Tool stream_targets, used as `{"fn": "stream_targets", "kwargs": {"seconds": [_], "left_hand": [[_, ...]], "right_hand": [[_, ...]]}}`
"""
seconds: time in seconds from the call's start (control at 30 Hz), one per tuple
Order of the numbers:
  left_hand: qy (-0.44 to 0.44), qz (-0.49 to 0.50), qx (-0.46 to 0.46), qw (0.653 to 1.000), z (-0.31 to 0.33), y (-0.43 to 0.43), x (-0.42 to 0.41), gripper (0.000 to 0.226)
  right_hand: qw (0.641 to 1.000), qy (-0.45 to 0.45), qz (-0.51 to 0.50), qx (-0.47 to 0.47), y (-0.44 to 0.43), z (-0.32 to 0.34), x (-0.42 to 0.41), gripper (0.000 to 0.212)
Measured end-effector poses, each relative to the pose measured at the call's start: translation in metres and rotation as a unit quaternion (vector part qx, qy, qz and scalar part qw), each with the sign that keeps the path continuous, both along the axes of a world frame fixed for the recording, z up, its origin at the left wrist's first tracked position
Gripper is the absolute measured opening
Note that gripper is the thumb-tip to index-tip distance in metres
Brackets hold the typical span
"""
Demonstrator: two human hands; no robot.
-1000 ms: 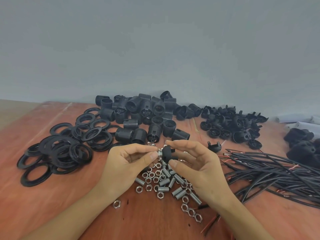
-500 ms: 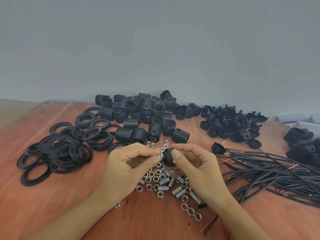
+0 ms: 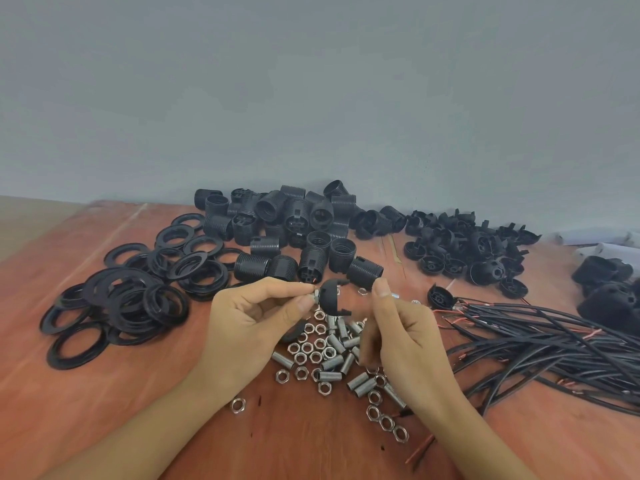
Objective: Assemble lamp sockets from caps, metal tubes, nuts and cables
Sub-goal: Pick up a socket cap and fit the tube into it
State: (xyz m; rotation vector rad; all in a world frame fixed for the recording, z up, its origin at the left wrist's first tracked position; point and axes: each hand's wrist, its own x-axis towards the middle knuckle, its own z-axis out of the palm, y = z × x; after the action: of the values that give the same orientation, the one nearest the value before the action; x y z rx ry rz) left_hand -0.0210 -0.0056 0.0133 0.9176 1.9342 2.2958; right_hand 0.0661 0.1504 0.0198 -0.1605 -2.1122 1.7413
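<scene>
I am viewing a reddish-brown wooden table (image 3: 104, 410) set against a plain grey wall (image 3: 311, 98). At the left, flat black rings (image 3: 117, 306) are lying in an overlapping heap. Behind centre, threaded black sockets (image 3: 287, 230) are piled near the wall.

The left hand (image 3: 249, 330) is hovering above the table at centre, thumb and forefinger pinching a small metal fitting (image 3: 316, 296); I cannot tell whether it is a nut or a tube end. The fitting is sitting at the crown of a black cap (image 3: 332, 301), which is hanging in the air between the two hands. The cap is a matt dome with tabs projecting from its rim. Its crown is pointing left toward the pinching fingertips, its open rim is facing right, and its axis is running roughly level, left to right.

Below, nuts (image 3: 308, 358) and tubes (image 3: 332, 363) are lying scattered. The right hand (image 3: 408, 344) is standing just beside the cap without touching it, thumb raised, fingers curled inward; I cannot tell whether they are holding anything. Further right, spare caps (image 3: 464, 251) are heaped, and black cables (image 3: 540, 341) are trailing off the edge.
</scene>
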Motion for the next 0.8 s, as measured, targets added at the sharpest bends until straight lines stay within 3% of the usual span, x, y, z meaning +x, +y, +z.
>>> {"fn": "stream_targets", "kwargs": {"seconds": [0.1,0.2,0.27,0.37,0.47,0.53,0.57,0.67,0.8], "left_hand": [[0.007,-0.005,-0.002,1.0,0.0,-0.001,0.0,0.018],[0.013,0.003,-0.002,1.0,0.001,-0.001,0.0,0.017],[0.011,0.01,-0.002,1.0,0.001,-0.001,-0.001,0.017],[0.003,0.004,0.007,1.0,0.002,0.0,0.0,0.017],[0.008,-0.005,0.003,1.0,0.002,0.0,0.002,0.017],[0.011,-0.012,-0.002,1.0,0.003,0.0,0.003,0.016],[0.011,-0.014,-0.002,1.0,0.003,0.0,0.003,0.016],[0.015,-0.01,-0.003,1.0,0.002,-0.001,0.003,0.015],[0.016,-0.014,-0.005,1.0,0.002,-0.002,0.003,0.013]], "right_hand": [[0.998,-0.015,0.046,-0.028,0.002,0.005,0.0,0.05],[0.998,-0.055,0.028,-0.01,0.006,0.006,0.002,0.071],[0.999,-0.045,0.004,-0.021,0.009,0.005,0.002,0.071],[0.997,-0.001,0.064,-0.052,0.008,0.004,0.0,0.024],[0.998,0.012,0.064,0.017,0.003,0.0,0.0,0.021],[0.999,0.009,0.013,0.042,0.004,-0.001,0.001,0.057],[0.999,0.006,0.001,0.036,0.006,-0.002,0.001,0.06],[0.999,0.022,0.038,0.004,0.008,0.005,0.002,0.024],[0.999,-0.003,0.019,0.037,0.011,0.0,0.001,0.066]]}}
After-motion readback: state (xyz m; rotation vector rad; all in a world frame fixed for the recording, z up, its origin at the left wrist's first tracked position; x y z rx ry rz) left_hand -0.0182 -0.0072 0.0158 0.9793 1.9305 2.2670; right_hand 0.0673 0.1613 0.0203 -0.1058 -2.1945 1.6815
